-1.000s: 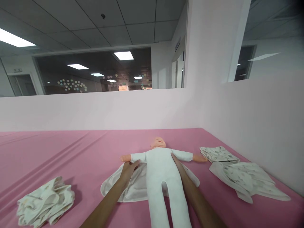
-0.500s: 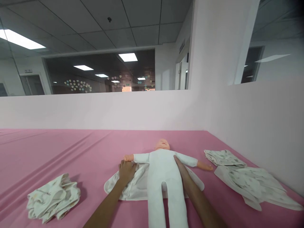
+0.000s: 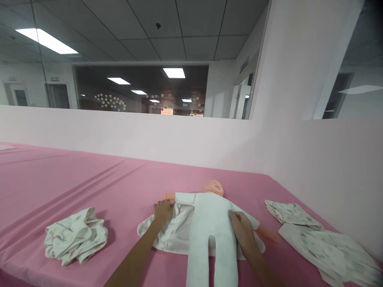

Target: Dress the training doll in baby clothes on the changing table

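A baby doll in a white suit lies on its back on a spread white garment, its head away from me and its arms stretched sideways. My left hand is closed at the garment's upper left edge, just below the doll's hand. What its fingertips grip is partly hidden. Against the doll's side, under its outstretched arm on the right, my right hand rests with curled fingers and appears to grip the doll there. Part of the garment shows beyond that wrist.
On the left of the pink sheet sits a crumpled patterned cloth. To the right lie a folded patterned cloth and a larger loose one, near the wall. A white wall with windows runs behind.
My right hand has drawn down from the doll's chest to its side, and its fingers have curled. The doll's arm on the right sits lower. The camera view has turned and tilted slightly.
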Available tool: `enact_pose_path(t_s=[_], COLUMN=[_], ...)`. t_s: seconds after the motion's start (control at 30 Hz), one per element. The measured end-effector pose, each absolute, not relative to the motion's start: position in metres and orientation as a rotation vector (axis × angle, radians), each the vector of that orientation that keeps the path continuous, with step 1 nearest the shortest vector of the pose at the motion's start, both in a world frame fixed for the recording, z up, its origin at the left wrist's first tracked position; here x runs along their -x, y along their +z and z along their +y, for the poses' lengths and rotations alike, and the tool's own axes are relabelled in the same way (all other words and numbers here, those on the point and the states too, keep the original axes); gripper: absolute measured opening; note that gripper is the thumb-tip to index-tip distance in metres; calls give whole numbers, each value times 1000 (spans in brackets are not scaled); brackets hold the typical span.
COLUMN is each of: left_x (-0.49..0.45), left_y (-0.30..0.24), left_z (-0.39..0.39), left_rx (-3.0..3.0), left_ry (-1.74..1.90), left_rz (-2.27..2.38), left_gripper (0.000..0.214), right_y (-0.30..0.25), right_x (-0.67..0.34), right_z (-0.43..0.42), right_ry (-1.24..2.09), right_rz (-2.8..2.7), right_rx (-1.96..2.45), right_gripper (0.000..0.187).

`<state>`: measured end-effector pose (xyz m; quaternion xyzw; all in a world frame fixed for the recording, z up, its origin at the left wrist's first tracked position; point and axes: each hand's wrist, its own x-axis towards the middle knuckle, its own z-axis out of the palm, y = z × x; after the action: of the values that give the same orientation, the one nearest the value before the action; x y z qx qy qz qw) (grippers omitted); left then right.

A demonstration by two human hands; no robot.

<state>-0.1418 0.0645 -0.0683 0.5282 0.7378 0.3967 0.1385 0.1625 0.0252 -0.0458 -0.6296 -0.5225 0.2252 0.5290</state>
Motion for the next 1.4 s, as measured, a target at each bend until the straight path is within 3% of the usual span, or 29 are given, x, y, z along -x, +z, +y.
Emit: enact_pose_path(t_s=[0.17, 0.37, 0.63, 0.77, 0.93, 1.07, 1.17, 1.3, 1.4], left_x=[146, 140, 139, 121, 86, 71, 66, 61, 60], left_y=[-45, -14, 15, 32, 51, 51, 36, 5, -14], left_z=[60, 48, 31, 30, 24, 1, -16, -31, -39], left_rx=[-1291, -1063, -947, -1005, -1191, -1548, -1801, -1883, -1907], left_ry=[1438, 1602, 1696, 1705, 1576, 1339, 1213, 1037, 894], left_rz=[1817, 1378, 1059, 1006, 1041, 1091, 1157, 1519, 1689], left_gripper=[15, 30, 38, 38, 29, 22, 33, 52, 57], right_y=[-18, -2, -7, -8, -2, 5, 7, 11, 14], right_x=[-128, -55, -42, -42, -35, -45, -51, -53, -55], right_z=[40, 63, 71, 55, 58, 70, 76, 89, 103], right_ry=[360, 102, 52, 50, 59, 21, 20, -47, -105], right_rz=[-1706, -2373, -2466, -2597, -2538, -2419, -2485, -2484, -2385], right_rx=[1323, 929, 1048, 951, 1067, 1195, 1136, 1202, 1368], right_gripper=[30, 43, 45, 34, 27, 36, 35, 17, 24])
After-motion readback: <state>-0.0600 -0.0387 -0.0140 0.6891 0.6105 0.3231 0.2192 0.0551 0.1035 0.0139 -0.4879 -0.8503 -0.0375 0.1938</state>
